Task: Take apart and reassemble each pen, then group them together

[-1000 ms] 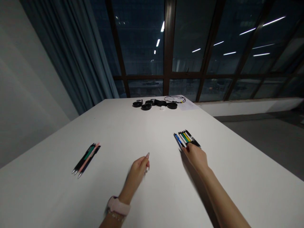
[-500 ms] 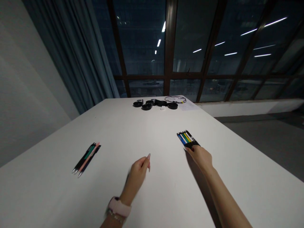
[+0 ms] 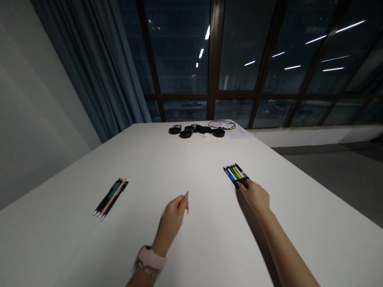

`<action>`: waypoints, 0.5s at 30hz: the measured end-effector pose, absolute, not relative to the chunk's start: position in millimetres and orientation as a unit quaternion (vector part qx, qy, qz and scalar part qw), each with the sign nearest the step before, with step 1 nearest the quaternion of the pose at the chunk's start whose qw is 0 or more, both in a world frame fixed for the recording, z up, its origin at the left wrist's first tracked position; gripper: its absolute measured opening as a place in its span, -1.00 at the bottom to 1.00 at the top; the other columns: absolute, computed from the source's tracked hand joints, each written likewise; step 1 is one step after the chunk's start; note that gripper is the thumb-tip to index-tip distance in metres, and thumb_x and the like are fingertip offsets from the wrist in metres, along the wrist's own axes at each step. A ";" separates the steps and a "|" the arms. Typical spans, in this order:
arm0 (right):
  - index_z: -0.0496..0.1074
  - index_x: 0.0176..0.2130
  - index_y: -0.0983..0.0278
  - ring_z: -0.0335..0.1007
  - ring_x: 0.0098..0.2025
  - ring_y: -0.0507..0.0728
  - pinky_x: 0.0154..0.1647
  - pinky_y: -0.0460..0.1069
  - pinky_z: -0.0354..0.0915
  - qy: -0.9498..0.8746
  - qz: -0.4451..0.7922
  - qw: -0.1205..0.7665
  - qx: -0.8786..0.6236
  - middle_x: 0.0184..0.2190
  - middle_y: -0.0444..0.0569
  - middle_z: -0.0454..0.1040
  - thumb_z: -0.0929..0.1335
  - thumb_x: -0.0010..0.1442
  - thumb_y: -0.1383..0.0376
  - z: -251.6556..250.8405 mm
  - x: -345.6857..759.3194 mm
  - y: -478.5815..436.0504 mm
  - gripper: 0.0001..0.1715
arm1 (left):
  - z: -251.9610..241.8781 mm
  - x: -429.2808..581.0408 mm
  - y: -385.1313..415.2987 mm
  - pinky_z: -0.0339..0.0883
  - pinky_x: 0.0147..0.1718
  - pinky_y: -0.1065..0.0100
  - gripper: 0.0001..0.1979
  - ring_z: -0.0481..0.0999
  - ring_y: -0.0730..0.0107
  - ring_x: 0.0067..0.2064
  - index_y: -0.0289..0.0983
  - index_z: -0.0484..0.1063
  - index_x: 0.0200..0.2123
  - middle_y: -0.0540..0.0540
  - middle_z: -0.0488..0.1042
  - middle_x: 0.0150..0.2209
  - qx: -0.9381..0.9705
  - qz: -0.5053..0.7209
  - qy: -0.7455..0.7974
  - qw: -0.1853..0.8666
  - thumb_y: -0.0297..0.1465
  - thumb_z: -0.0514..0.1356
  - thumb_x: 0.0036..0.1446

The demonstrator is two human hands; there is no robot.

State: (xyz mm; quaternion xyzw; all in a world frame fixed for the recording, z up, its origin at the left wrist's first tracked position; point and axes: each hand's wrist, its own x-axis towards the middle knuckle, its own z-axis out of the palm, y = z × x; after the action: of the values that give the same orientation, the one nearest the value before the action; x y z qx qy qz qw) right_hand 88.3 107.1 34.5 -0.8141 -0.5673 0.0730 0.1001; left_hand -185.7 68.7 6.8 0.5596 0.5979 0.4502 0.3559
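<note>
Coloured pens (image 3: 235, 173), right of the table's (image 3: 191, 159) middle, are covered at their near ends by the right hand (image 3: 256, 196); whether they are gripped cannot be told. The left hand (image 3: 172, 218) is curled loosely, empty. Pushed unevenly, the row could be scattered.

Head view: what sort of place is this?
Probably an office or meeting room at night: a long white table, tall dark windows with a curtain, and pens at the right hand.

Bare forearms, pale pink watch (image 3: 151, 258) on left wrist, perhaps a bracelet (image 3: 143, 272) beside
</note>
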 end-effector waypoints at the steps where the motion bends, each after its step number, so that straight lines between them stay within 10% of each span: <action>1: 0.49 -0.24 0.24 0.52 -0.26 0.25 -0.44 -0.03 0.19 -0.565 0.071 0.104 -0.815 -0.32 0.08 0.57 0.14 0.31 0.03 35.5 88.5 107.0 -0.52 | 6.7 -185.9 68.6 0.01 -0.53 0.40 -0.47 0.13 0.43 -0.57 -0.19 0.18 -0.66 0.10 0.09 -0.67 0.561 0.450 0.597 0.356 0.10 0.01 0.09; 15: 0.37 -0.47 0.23 0.37 -0.46 0.09 -0.51 -0.07 -0.01 -0.680 0.118 0.191 -0.698 -0.53 -0.07 0.47 0.16 0.34 0.09 32.7 32.9 92.4 -0.54 | 9.1 -192.2 67.3 -0.06 -0.58 0.39 -0.52 0.10 0.45 -0.61 -0.20 0.23 -0.62 0.13 0.04 -0.69 0.580 0.418 0.616 0.331 0.02 -0.01 0.16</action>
State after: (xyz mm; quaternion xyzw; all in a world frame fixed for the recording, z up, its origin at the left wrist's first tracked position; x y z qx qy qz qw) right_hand 32.9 92.4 32.7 -0.6975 -0.6804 0.1183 0.1912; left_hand -192.2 67.3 9.1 0.5797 0.6160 0.4182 0.3312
